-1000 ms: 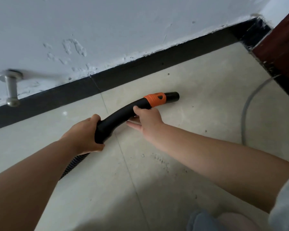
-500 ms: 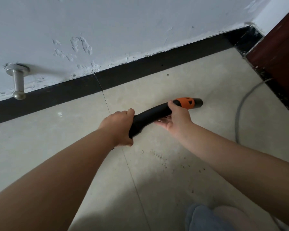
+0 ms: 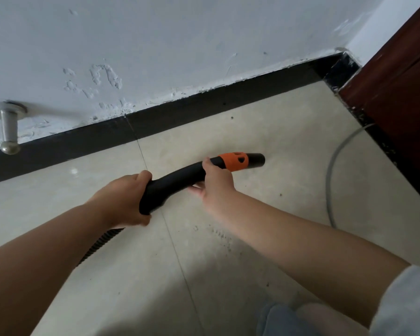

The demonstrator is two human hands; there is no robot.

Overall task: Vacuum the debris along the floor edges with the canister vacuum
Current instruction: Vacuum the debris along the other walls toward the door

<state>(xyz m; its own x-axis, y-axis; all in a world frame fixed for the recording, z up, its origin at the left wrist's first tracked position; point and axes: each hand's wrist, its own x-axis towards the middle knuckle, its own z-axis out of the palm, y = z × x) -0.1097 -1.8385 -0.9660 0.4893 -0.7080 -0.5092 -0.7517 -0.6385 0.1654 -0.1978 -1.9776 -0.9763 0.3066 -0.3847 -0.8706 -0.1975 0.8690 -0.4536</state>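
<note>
A curved black vacuum hose handle (image 3: 177,178) with an orange collar (image 3: 234,161) and an open black nozzle end (image 3: 257,160) hovers low over the beige tiled floor (image 3: 264,132). My left hand (image 3: 124,202) grips the handle's rear end, where the ribbed black hose (image 3: 100,246) runs back under my forearm. My right hand (image 3: 216,183) holds the handle from below just behind the orange collar, thumb on top. Small dark specks of debris (image 3: 220,235) lie on the tile below my right wrist, and single specks (image 3: 232,117) lie near the black skirting (image 3: 204,103).
A metal door stop (image 3: 7,127) sticks out of the white wall at the left. A dark red door frame (image 3: 398,93) stands at the right, with a grey cable (image 3: 329,175) curving across the floor beside it. My knee (image 3: 313,318) shows at the bottom.
The nozzle moved right across the floor, away from the tile joint, then shifted slightly back. Both hands kept their hold on the handle.
</note>
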